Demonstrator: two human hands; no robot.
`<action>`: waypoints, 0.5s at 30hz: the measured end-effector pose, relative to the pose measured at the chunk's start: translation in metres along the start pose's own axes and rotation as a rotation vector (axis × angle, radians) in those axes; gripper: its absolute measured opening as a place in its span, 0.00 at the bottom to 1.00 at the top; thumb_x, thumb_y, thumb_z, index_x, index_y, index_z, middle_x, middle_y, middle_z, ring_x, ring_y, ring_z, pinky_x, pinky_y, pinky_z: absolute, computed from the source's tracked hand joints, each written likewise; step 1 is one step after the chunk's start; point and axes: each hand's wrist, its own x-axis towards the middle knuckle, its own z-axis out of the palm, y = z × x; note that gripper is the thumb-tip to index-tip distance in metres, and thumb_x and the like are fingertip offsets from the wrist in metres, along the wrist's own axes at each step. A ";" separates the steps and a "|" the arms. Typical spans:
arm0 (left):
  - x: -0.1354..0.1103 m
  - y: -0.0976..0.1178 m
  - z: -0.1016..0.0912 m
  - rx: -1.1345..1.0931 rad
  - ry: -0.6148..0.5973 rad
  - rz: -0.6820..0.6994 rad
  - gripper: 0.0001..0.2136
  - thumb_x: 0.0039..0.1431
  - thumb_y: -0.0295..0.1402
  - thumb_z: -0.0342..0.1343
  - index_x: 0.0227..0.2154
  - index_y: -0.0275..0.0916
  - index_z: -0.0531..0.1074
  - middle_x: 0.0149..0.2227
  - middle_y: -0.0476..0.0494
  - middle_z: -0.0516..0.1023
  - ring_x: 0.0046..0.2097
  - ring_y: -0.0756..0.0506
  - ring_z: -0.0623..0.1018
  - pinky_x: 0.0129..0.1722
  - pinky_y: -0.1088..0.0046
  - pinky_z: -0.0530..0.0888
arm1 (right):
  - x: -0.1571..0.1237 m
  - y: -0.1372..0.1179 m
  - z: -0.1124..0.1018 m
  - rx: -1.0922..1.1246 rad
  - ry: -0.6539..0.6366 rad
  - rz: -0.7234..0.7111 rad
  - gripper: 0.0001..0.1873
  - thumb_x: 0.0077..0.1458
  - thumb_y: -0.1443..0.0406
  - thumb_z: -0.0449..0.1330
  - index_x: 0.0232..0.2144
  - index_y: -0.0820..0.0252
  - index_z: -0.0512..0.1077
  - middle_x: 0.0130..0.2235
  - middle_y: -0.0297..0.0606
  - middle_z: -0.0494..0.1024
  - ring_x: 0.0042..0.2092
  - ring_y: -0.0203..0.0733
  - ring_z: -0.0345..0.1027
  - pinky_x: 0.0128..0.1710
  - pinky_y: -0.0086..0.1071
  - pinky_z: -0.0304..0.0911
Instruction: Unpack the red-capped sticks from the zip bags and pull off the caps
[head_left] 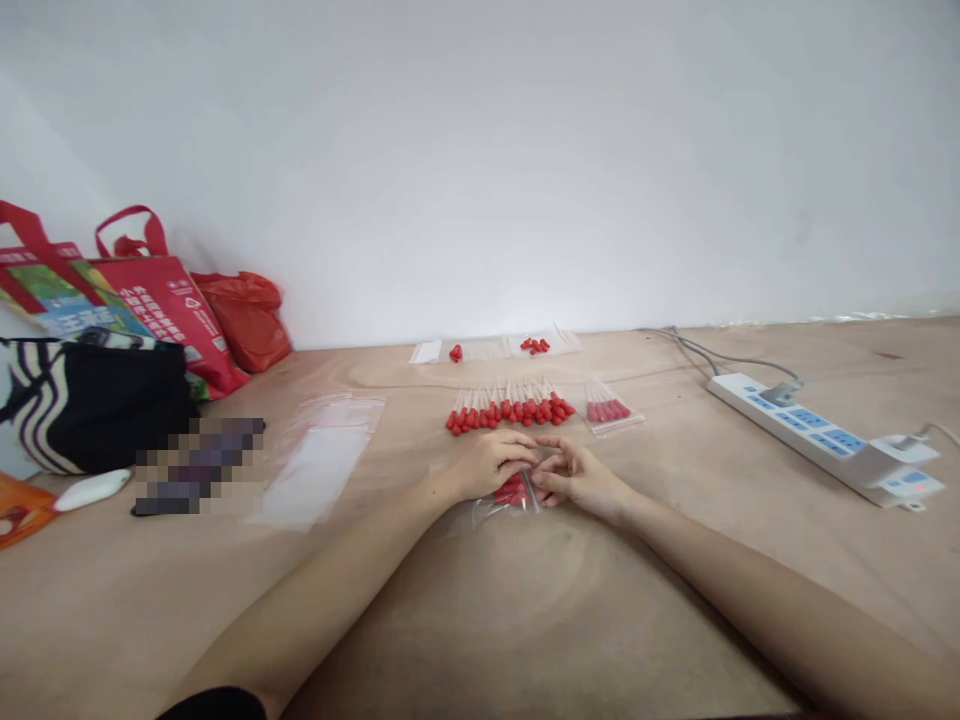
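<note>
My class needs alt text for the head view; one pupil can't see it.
A person's left hand and right hand touch a clear bag of red pieces on a table. Just beyond lie red-tipped sticks in a row and another filled bag; carrier bags stand left, a power strip lies right.

Straight ahead of your left hand (491, 466) and right hand (574, 478): row of red-tipped sticks (510, 410) blocks low path. Filled bag (607, 410) lies just right of row. Open table (675, 440) between filled bag and power strip (806, 425) gives you passage. Left, room between row and flat bags (322, 465). Wall (480, 180) closes far side.
</note>
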 end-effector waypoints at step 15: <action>0.000 -0.002 -0.005 0.039 -0.100 0.086 0.09 0.58 0.30 0.45 0.32 0.39 0.71 0.38 0.46 0.75 0.41 0.49 0.73 0.43 0.74 0.67 | 0.001 0.001 0.001 -0.002 0.022 0.013 0.30 0.36 0.74 0.58 0.43 0.59 0.53 0.25 0.26 0.72 0.23 0.31 0.68 0.23 0.26 0.66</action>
